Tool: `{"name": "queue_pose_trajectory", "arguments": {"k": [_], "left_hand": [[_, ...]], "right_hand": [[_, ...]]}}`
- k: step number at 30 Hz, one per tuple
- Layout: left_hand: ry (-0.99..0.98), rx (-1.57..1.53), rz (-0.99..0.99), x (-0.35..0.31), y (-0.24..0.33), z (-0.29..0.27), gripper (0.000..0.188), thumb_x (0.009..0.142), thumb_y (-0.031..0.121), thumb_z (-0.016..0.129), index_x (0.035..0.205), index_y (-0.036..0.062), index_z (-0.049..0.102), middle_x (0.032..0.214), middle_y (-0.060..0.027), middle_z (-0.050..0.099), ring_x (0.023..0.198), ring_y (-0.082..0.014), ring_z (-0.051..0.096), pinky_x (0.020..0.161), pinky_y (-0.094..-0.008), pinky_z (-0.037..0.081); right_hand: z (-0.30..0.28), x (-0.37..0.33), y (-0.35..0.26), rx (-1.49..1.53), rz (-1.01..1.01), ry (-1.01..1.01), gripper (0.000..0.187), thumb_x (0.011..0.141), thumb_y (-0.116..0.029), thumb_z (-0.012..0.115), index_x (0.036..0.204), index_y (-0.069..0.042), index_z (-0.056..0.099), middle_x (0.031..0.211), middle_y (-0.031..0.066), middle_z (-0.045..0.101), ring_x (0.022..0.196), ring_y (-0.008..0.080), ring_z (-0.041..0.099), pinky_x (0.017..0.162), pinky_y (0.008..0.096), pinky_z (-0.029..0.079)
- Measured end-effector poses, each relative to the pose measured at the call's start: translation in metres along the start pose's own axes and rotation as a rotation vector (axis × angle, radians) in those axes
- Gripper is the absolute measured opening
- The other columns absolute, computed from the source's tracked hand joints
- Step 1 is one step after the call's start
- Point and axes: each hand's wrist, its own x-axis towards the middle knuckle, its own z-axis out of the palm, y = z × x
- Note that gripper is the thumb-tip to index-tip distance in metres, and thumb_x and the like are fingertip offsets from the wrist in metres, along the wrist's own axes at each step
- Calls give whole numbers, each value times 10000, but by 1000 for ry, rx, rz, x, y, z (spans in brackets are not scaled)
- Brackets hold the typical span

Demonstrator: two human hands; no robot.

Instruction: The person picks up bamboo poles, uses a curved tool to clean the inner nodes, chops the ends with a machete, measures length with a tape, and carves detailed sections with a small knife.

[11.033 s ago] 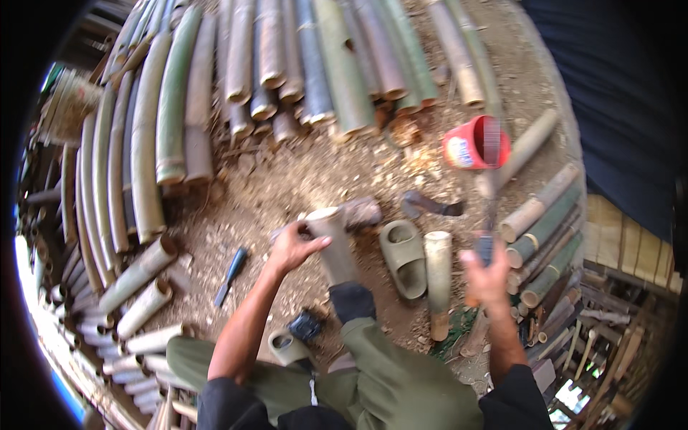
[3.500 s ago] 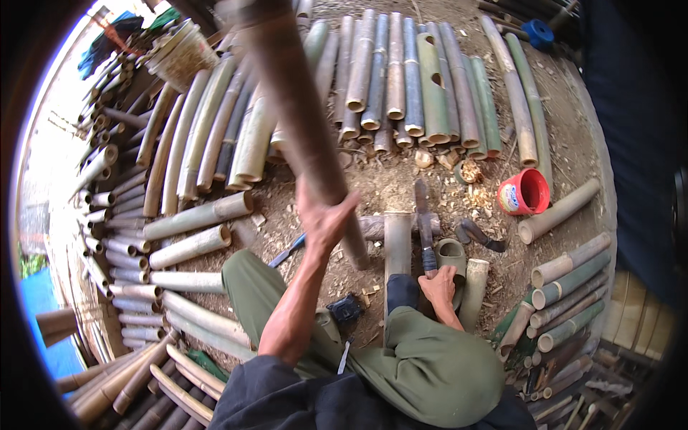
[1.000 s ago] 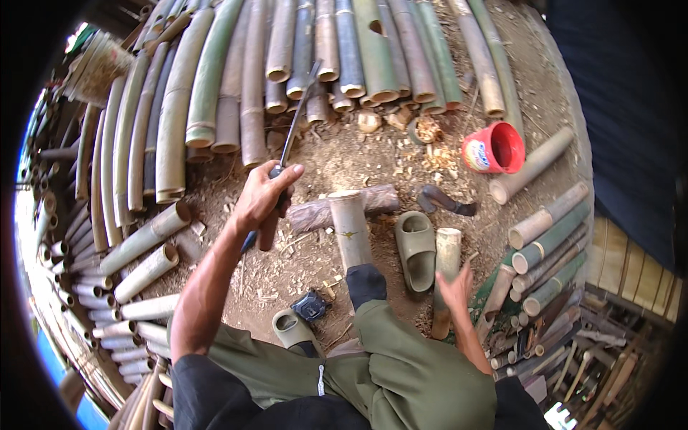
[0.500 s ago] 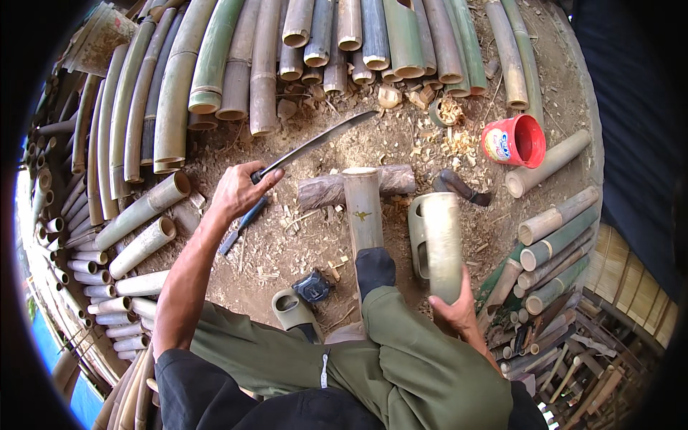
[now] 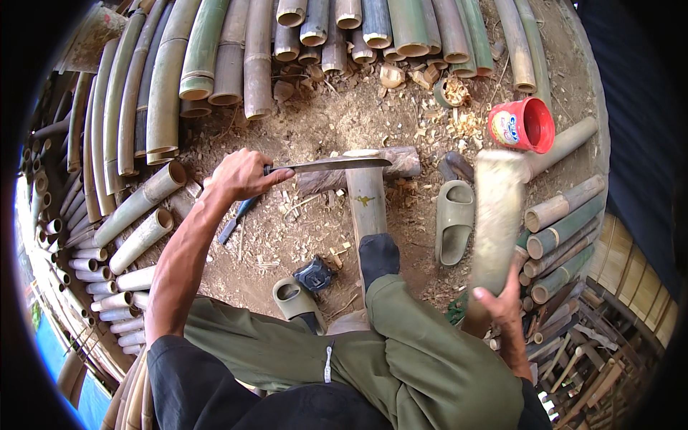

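Note:
My left hand (image 5: 247, 174) is wrapped round the handle of a long machete (image 5: 330, 165). Its blade lies nearly level in the view and crosses in front of the far end of a bamboo piece (image 5: 365, 197) that leans on a short log (image 5: 403, 161); I cannot tell if they touch. A dark-socked foot (image 5: 380, 252) rests against that bamboo piece. On the right, my right hand (image 5: 504, 301) grips a thick, pale bamboo tube (image 5: 497, 222) near its lower end, the tube tilted slightly and blurred by motion.
Wood chips litter the dirt floor. Around me are a green slipper (image 5: 454, 222), a second slipper (image 5: 292, 297), a dark tape measure (image 5: 314, 273), a blue-handled tool (image 5: 237, 221) and a red bucket (image 5: 542, 126). Bamboo poles (image 5: 201, 61) line the back; cut tubes (image 5: 566, 211) lie at right.
The bamboo tube in my right hand has swung to the right, uncovering the slipper. In my left hand, the machete has turned from slanting upward to nearly level.

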Motion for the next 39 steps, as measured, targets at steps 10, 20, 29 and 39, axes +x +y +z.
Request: {"name": "queue_pose_trajectory", "arguments": {"k": [10,20,29,39], "left_hand": [[24,9,16,1,-7,14,623,867,696,567,821,109,771,537,-126,597,514,-268,606,568,-434,490],[-33,-9,19,16,-11,21,658,879,693,556,806,73,766,559,-111,614,471,-232,564,527,-433,484],[-117,-15,28,21,-2,17,647,884,694,551,875,90,783,553,-103,606,493,-219,575,532,-411,496],[-187,-55,49,26,-13,24,674,904,696,518,629,103,681,494,-10,517,401,-150,434,422,-366,379]], "right_hand": [[-1,42,-100,171,-218,-118,975,671,-236,810,1447,13,273,1226,162,533,1034,254,619,854,372,551],[60,142,-148,-891,-524,-187,962,702,-196,802,1521,-93,308,1353,238,542,1239,327,563,1044,388,464],[71,136,-86,-544,-824,-50,819,791,-285,748,1457,-3,363,1293,167,577,1112,285,621,954,407,520],[74,124,-168,90,-877,164,667,827,-247,703,1372,-14,397,1133,171,589,1014,281,629,835,388,563]]}}
